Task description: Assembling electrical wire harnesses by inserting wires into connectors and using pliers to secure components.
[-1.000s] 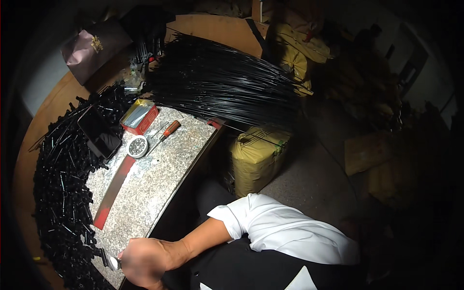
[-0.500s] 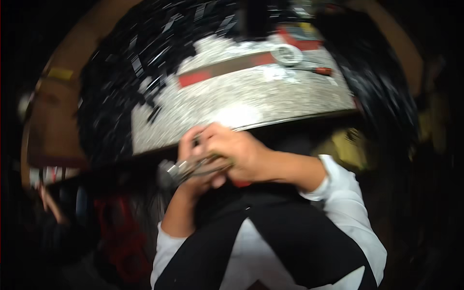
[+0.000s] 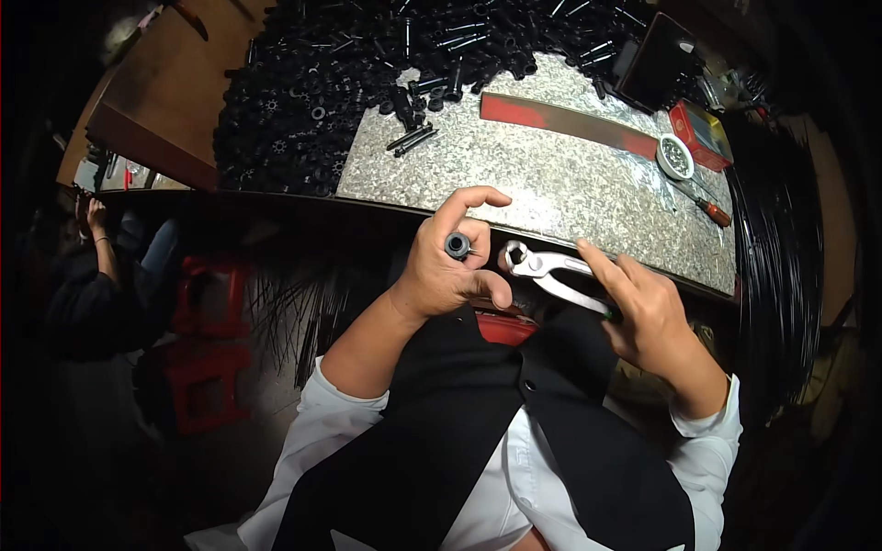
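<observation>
My left hand [image 3: 432, 271] is raised just off the front edge of the speckled stone slab. Its curled fingers hold a black tubular part [image 3: 457, 245], whose round hollow end faces up, while the thumb and index finger stand apart. A short gap to the right of it are the silver jaws of a pair of pincers [image 3: 556, 268]. My right hand [image 3: 652, 317] is closed round the pincers' handles, of which a bit of green shows at the palm. The index finger stretches along them.
Black plastic parts [image 3: 285, 119] are heaped along the slab's [image 3: 441, 170] back and left. A red-ended flat bar [image 3: 570, 126], a white bowl [image 3: 675, 158], a screwdriver [image 3: 714, 213] and a red box [image 3: 700, 134] lie right. Red stools [image 3: 209, 386] and another person [image 3: 92, 275] are at left.
My hands were together around the pincers; now they are apart, with the pincers in my right hand. The black tubular part now shows in my left. The view has turned and sharpened.
</observation>
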`<action>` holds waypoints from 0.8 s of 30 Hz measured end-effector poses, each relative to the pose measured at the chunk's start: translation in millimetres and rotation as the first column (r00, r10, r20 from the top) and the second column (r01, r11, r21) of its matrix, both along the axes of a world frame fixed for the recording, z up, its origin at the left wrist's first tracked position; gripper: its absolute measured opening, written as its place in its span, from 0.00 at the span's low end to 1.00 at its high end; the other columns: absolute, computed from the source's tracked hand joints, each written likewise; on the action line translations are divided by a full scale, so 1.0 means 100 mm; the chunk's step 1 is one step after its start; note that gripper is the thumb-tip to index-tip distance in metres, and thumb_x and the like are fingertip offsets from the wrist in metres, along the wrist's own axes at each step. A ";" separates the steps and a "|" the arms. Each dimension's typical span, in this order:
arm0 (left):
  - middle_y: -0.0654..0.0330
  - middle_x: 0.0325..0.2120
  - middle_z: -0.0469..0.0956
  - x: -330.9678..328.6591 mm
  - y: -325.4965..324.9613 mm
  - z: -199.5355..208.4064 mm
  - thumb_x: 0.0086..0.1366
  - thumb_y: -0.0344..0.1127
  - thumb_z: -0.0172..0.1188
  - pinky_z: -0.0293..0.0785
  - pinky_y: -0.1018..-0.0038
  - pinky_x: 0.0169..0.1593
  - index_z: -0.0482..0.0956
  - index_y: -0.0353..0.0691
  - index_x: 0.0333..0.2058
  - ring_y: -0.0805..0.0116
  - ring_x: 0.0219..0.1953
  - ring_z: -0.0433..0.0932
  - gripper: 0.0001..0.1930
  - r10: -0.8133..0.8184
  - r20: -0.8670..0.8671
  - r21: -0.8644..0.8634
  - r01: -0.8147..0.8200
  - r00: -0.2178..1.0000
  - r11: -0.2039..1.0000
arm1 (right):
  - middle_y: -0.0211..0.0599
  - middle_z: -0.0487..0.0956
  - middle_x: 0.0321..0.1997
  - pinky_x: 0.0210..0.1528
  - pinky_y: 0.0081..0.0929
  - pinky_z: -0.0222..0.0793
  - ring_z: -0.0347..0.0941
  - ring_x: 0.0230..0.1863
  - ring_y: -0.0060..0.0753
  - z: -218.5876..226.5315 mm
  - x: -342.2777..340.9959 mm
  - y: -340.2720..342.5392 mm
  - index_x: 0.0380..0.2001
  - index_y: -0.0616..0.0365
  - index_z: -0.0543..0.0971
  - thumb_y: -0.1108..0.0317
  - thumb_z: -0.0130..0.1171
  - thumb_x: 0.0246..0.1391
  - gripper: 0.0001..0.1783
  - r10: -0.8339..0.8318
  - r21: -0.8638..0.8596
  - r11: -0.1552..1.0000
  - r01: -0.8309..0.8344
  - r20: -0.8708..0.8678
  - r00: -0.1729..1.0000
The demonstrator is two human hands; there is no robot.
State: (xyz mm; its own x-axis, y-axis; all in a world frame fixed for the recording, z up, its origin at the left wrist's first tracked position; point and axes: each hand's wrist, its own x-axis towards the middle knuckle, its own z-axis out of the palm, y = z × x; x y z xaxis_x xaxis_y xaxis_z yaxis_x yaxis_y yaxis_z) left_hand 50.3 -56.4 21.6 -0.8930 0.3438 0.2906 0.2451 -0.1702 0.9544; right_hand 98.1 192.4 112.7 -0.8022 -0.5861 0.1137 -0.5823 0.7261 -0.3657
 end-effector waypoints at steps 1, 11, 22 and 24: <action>0.75 0.12 0.62 -0.01 -0.02 -0.01 0.35 0.49 0.79 0.50 0.86 0.23 0.68 0.36 0.49 0.88 0.18 0.56 0.43 0.009 0.000 0.009 -0.009 1.000 1.000 | 0.38 0.65 0.23 0.23 0.35 0.63 0.66 0.20 0.39 -0.07 0.02 0.03 0.61 0.59 0.67 0.83 0.60 0.32 0.43 -0.002 0.048 0.999 0.009 -0.144 0.990; 0.78 0.18 0.62 0.04 0.11 0.14 0.32 0.54 0.77 0.53 0.87 0.27 0.74 0.35 0.40 0.87 0.24 0.59 0.39 -0.040 0.100 -0.063 0.047 0.994 0.997 | 0.35 0.62 0.21 0.20 0.32 0.60 0.62 0.19 0.33 -0.28 0.03 -0.07 0.61 0.57 0.68 0.79 0.59 0.40 0.38 -0.009 0.110 0.993 0.046 -0.321 0.947; 0.74 0.22 0.72 0.14 0.25 0.12 0.37 0.48 0.77 0.58 0.89 0.29 0.70 0.36 0.44 0.87 0.25 0.61 0.37 0.107 0.041 -0.030 -0.106 0.993 0.994 | 0.37 0.63 0.26 0.29 0.33 0.61 0.64 0.27 0.37 -0.42 0.05 -0.12 0.62 0.55 0.66 0.68 0.61 0.48 0.35 -0.089 0.049 0.992 0.114 -0.356 0.930; 0.73 0.23 0.73 0.13 0.25 0.12 0.38 0.47 0.77 0.58 0.90 0.29 0.69 0.36 0.44 0.87 0.25 0.61 0.37 0.101 0.036 -0.037 -0.100 0.994 0.994 | 0.37 0.63 0.26 0.29 0.33 0.61 0.63 0.27 0.36 -0.41 0.04 -0.10 0.62 0.55 0.66 0.68 0.61 0.48 0.35 -0.081 0.070 0.991 0.116 -0.381 0.921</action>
State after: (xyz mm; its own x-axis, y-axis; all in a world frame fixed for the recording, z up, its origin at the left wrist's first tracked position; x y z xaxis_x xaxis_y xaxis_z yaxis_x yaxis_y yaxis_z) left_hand 63.7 -31.3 34.0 -0.9336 0.2609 0.2454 0.2230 -0.1127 0.9683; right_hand 101.9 182.9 71.6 -0.7649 -0.5280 0.3691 -0.5878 0.8064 -0.0646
